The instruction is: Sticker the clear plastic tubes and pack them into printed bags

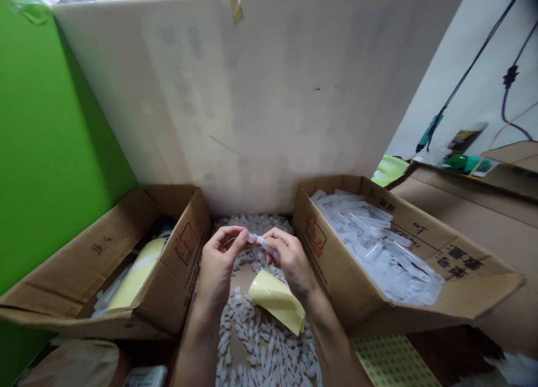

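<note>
My left hand (221, 255) is closed in a pinch on a small translucent plastic fitting (251, 238). Between the thumb and fingers of my right hand (291, 258) is a clear plastic tube (269, 247), its end meeting the fitting; whether the two are joined I cannot tell. Below both hands, many small whitish plastic pieces (269, 348) lie spread over a brown cardboard surface. A creased yellow sheet (277, 300) rests on them, close to my right wrist.
At the left stands a cardboard box (172, 275) holding yellow sheeting (138, 275). Another box (332, 275) at the right contains many clear plastic tubes (378, 241). A tall white panel (260, 95) rises behind, with a green panel (50, 140) on the left. A dotted yellow sheet (395, 362) lies lower right.
</note>
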Demonstrator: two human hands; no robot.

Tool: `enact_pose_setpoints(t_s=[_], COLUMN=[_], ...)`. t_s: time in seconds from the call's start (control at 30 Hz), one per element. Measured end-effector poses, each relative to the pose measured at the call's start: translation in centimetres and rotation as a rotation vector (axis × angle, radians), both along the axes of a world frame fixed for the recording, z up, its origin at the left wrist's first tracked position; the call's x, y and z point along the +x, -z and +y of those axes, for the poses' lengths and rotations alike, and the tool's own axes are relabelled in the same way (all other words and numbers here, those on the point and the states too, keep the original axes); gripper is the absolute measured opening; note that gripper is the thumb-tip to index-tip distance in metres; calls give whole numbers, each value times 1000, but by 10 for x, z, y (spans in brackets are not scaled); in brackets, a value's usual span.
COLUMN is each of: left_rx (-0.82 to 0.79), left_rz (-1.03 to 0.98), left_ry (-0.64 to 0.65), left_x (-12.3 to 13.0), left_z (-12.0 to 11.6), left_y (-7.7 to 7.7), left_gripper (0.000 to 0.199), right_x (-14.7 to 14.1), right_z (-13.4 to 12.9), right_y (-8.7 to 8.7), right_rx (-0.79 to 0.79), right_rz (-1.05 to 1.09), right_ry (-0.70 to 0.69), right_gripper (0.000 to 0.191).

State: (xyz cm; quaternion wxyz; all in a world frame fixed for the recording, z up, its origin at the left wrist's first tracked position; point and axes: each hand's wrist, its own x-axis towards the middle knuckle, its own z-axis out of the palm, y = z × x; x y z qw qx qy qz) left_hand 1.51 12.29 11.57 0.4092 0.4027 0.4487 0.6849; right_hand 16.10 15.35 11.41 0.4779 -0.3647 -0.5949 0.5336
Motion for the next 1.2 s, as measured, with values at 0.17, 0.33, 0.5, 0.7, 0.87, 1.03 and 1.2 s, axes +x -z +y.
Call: enact_pose_setpoints(t_s=[0.17, 0.33, 0.5, 0.7, 0.87, 1.03, 1.2], left_rx=[-3, -14, 53, 76, -65, 69, -171], left_rz=[54, 167, 195, 270, 566, 588, 498], left_ry=[-83, -39, 58, 131, 125, 139, 259], left_x=[-1, -2, -5, -6, -6, -7, -5], left_z=[1, -3, -8, -11, -12, -11, -9], left_y=[-1, -6, -13, -14, -13, -13, -8], left_gripper=[29, 29, 25, 41, 55, 35, 71], right_x=[4, 11, 17, 21, 21, 23, 24], right_z=[-2, -4, 2, 6, 2, 4, 1], right_y=[-5, -14, -7, -1, -8, -4, -7], right_rx=[39, 188, 129, 99, 182, 183, 254], right_rz=[-15, -76, 19, 72, -29, -52, -57], right_ry=[2, -10, 31, 31, 59, 98, 28], right_gripper=[16, 15, 21, 31, 18, 20, 10])
